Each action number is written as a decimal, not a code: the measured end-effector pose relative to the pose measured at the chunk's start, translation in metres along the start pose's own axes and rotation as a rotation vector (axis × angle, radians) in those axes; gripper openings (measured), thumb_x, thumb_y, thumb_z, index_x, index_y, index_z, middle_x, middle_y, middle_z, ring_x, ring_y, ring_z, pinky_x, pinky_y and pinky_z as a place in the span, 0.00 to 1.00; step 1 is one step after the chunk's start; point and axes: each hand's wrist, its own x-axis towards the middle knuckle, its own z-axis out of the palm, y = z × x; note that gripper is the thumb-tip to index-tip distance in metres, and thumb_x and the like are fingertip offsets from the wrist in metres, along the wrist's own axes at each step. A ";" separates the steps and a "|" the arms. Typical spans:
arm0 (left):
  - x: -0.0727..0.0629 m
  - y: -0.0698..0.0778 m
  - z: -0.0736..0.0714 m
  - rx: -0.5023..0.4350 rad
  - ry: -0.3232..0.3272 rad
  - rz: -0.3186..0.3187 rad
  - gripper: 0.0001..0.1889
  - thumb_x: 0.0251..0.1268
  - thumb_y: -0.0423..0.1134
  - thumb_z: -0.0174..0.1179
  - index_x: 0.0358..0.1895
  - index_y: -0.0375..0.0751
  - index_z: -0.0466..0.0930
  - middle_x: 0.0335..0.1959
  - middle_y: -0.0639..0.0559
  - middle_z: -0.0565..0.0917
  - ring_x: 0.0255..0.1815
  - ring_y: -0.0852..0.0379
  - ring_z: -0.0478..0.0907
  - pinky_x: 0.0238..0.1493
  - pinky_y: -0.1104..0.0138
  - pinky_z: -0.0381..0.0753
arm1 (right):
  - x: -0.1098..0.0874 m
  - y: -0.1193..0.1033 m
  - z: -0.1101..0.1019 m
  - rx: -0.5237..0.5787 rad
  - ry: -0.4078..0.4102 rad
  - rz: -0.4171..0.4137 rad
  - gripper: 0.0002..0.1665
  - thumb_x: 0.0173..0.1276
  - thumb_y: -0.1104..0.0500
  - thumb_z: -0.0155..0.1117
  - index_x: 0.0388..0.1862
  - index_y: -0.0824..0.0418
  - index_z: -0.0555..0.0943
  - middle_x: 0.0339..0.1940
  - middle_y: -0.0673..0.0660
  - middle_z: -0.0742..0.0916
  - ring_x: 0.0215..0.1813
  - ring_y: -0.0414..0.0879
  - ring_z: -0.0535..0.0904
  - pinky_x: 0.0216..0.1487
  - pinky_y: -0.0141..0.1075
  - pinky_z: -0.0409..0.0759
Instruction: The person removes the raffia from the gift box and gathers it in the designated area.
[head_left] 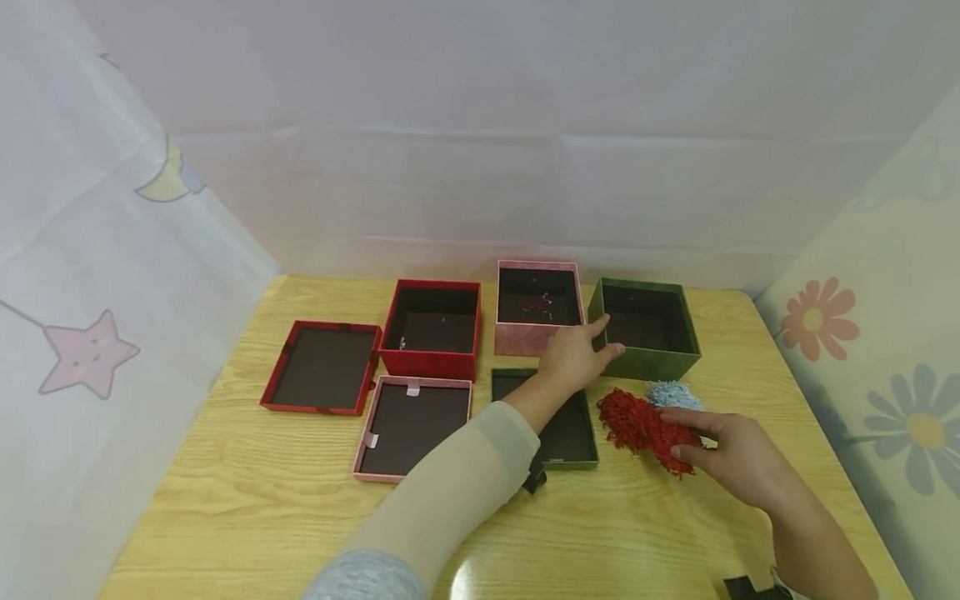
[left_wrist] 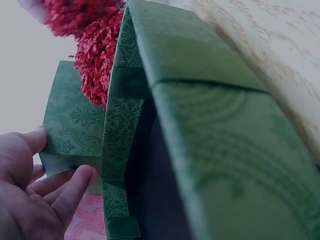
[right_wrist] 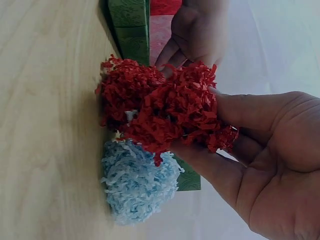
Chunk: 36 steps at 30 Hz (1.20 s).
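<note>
My right hand (head_left: 738,458) pinches a clump of red shredded paper (right_wrist: 175,110) between thumb and fingers. Another clump of red shredded paper (head_left: 628,419) sits against it on the left. Behind them on the table rests a light blue shredded paper clump (right_wrist: 140,182). With its thumb and forefinger spread, my left hand (head_left: 572,358) touches the near left corner of an open green box (head_left: 645,364). The left wrist view shows those fingertips at the green box (left_wrist: 72,110), while the green lid (left_wrist: 220,150) fills the foreground.
An open pink box (head_left: 517,339) and an open red box (head_left: 427,363) stand left of the green one. The red lid (head_left: 322,367) and pink lid (head_left: 412,425) lie inside-up before them. My left forearm crosses over the green lid. Fabric walls (head_left: 480,167) surround the table.
</note>
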 end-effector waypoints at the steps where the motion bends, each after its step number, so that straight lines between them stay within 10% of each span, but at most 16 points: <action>1: 0.000 0.000 0.000 0.000 -0.001 0.000 0.35 0.73 0.65 0.58 0.80 0.68 0.63 0.10 0.55 0.74 0.06 0.60 0.55 0.10 0.68 0.64 | -0.001 0.001 0.001 -0.005 -0.005 0.000 0.25 0.68 0.56 0.76 0.64 0.53 0.86 0.60 0.60 0.87 0.63 0.65 0.82 0.51 0.53 0.85; 16: -0.008 -0.003 -0.007 -0.042 0.017 0.031 0.33 0.75 0.62 0.58 0.79 0.65 0.66 0.17 0.52 0.81 0.08 0.60 0.59 0.14 0.67 0.66 | 0.001 0.012 0.027 -0.083 -0.046 0.037 0.26 0.61 0.57 0.80 0.58 0.59 0.87 0.55 0.62 0.88 0.58 0.63 0.83 0.50 0.55 0.84; 23: -0.017 -0.016 -0.018 -0.116 0.086 0.104 0.31 0.75 0.59 0.61 0.77 0.60 0.70 0.48 0.53 0.90 0.33 0.60 0.85 0.27 0.66 0.79 | 0.006 0.011 0.034 -0.103 -0.055 0.067 0.26 0.62 0.56 0.80 0.59 0.59 0.86 0.56 0.65 0.88 0.58 0.64 0.83 0.50 0.57 0.84; 36: -0.042 -0.028 -0.046 -0.271 0.092 0.107 0.29 0.74 0.56 0.64 0.75 0.62 0.74 0.60 0.61 0.86 0.54 0.66 0.85 0.44 0.68 0.86 | 0.007 -0.010 0.014 -0.085 -0.046 0.045 0.36 0.68 0.47 0.75 0.70 0.62 0.79 0.57 0.67 0.87 0.43 0.55 0.89 0.39 0.48 0.86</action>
